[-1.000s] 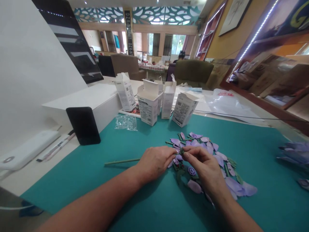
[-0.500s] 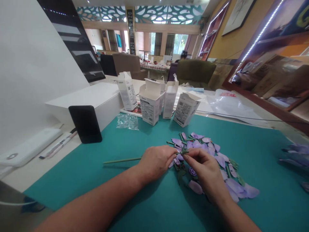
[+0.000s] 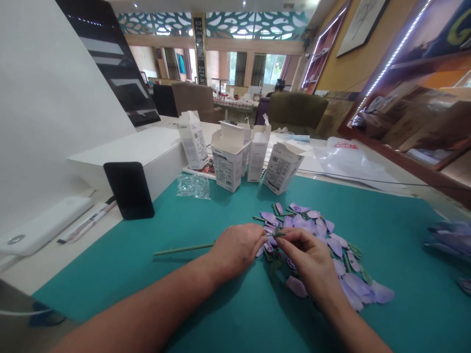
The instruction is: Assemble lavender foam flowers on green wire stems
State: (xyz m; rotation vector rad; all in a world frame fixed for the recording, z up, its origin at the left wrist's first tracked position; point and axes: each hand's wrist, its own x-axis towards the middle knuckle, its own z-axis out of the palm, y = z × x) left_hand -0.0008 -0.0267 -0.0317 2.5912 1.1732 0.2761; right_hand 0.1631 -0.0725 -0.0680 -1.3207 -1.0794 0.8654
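A room with a padded brown chair (image 3: 193,100) and a padded olive-green chair (image 3: 298,109) is seen beyond a white surface (image 3: 22,279), by which a flat teal mat (image 3: 91,282) is carried. Above the mat, a long thin green stem (image 3: 184,249) is held in the left hand (image 3: 239,249), its grip closed around it, with the bare end pointed leftward. At the other end, a small dark-green leafy piece (image 3: 278,233) is pinched by the right hand (image 3: 309,252), the grip brought together at thumb and finger; whether piece and stem are joined cannot be told. Beneath and beside the right hand, loose lilac plastic petals (image 3: 358,285) are spread on the mat, with short green pieces mixed in. Farther back, opened white cardboard boxes (image 3: 226,164) are grouped, and crumpled clear plastic wrap (image 3: 193,187) is left near them. At left, a black rectangular slab (image 3: 128,190) is propped before a large white box (image 3: 128,144).
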